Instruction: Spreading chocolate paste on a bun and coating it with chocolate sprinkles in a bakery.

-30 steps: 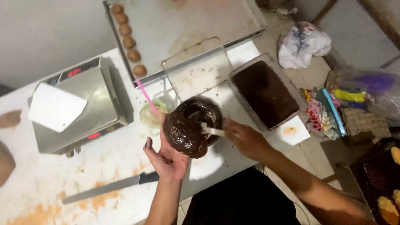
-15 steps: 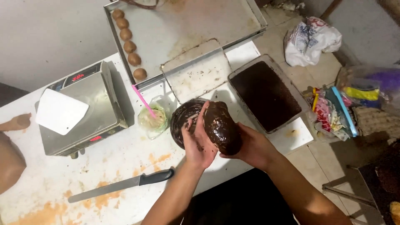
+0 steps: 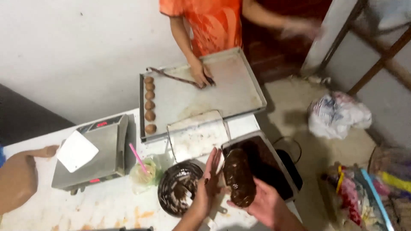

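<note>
A lump of dark brown dough (image 3: pixel 238 177) rests on my right hand (image 3: pixel 267 206), whose palm cups it from below. My left hand (image 3: pixel 208 182) presses flat against the lump's left side, fingers straight and pointing up. Just left of my hands sits a round bowl (image 3: pixel 179 193) smeared with brown paste. Behind the lump is a rectangular pan (image 3: pixel 274 171) of dark brown mixture.
A large metal baking tray (image 3: pixel 239 92) holds a column of small brown dough balls (image 3: pixel 149 104); a person in orange touches it with one hand (image 3: pixel 200 75). A scale (image 3: pixel 92 152), a plastic cup with a pink stick (image 3: pixel 143 171) and another person's arm (image 3: pixel 19 179) lie left.
The view has tilted up, bringing the person in orange into sight. My hands lifted the dough lump out of the bowl and carried it right, over the dark pan.
</note>
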